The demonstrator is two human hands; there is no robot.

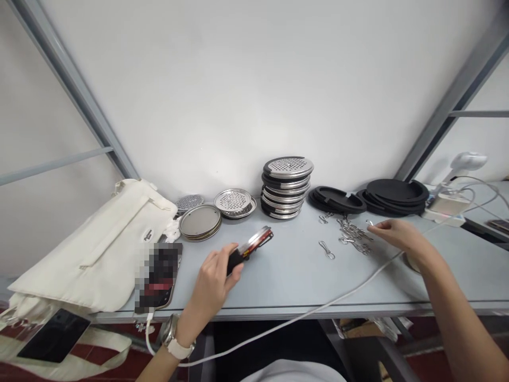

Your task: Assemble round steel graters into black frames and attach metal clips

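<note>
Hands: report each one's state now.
Left hand: closed, gripping a round metal-and-black disc assembly.
Right hand: fingertips pinching a small metal clip.

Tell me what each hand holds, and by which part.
Left hand: a round disc, by its black near edge. Right hand: a metal clip, seemingly by one end.

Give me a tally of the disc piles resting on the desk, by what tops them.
Tall stack, perforated metal top: 1
Low piles, perforated metal top: 2
Low pile, smooth metal top: 1
Low piles, black top: 2
Total: 6
</note>
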